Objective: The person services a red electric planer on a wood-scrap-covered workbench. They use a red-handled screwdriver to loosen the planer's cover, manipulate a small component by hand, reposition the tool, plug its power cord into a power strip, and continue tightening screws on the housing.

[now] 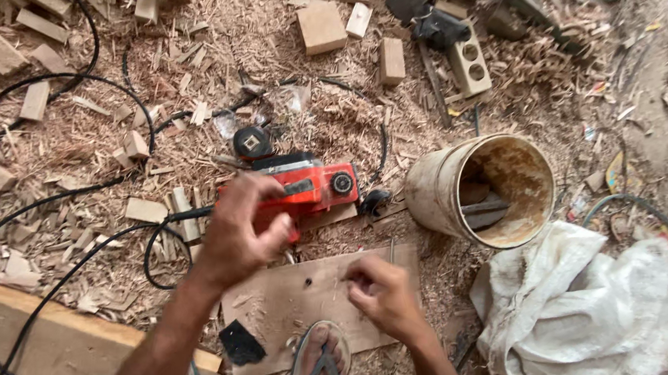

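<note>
Here, left hand (241, 232) fingers wrap the red planer (307, 186); right hand (381, 293) fingers pinch together beside bucket (439, 191).

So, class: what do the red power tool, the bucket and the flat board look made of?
Power tool: glossy red plastic casing with black parts, probably. Bucket: likely plastic, its pale wall dull and dust-caked. Board: wood, apparently plywood, with a matt, unfinished brown face.

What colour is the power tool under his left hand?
The power planer is orange-red with black parts, seen clearly in the head view.
</note>
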